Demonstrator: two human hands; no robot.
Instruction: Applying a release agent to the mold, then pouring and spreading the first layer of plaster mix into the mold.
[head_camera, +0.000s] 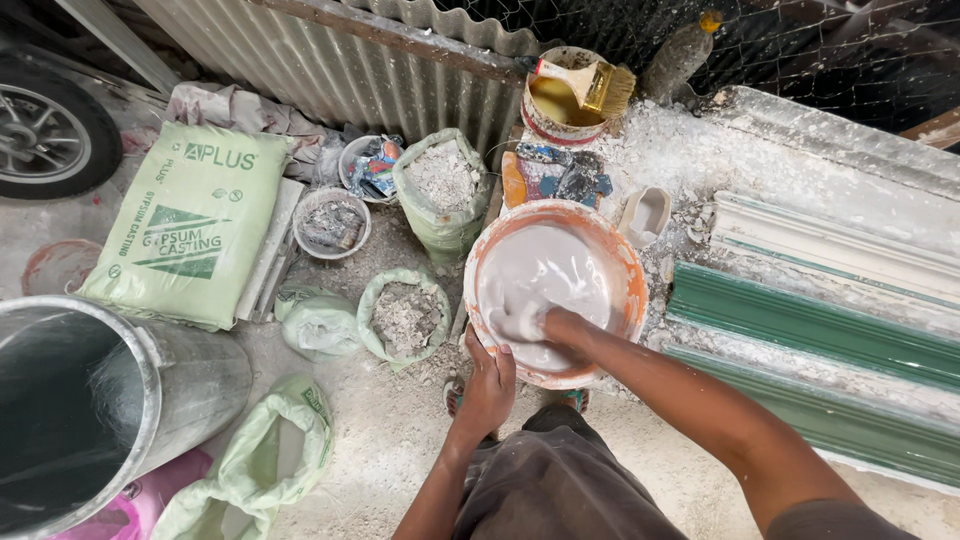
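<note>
Orange basin (630, 275) sits centre frame, on the ground edge next to the mould bench, filled with wet white plaster mix (540, 275). Right hand (535, 325) is down in the mix at the near side of the basin, fingers coated and partly buried, so can't tell if they're spread or curled. Left hand (487, 385) grips the near-left rim of the basin, fingers wrapped over the edge, thumb outside. Far of the basin: a small bucket (553, 105) with yellowish liquid and a wide brush (595, 85) lying across its top, a bottle (680, 55) just right of it. Small white cup (645, 212) right-far of the basin, just beside it. Right side: green moulds (800, 325) and a white cornice strip (830, 245) on the plaster-crusted bench. Left of the basin: two open green bags of grey powder (440, 180), (405, 315), two small tubs (333, 222) far-left of them, a full green sack (190, 225) lying flat. Near left: big metal drum (150, 350) on its side, crumpled empty bag (260, 455) just right of it. Tyre (50, 130) far left.
</note>
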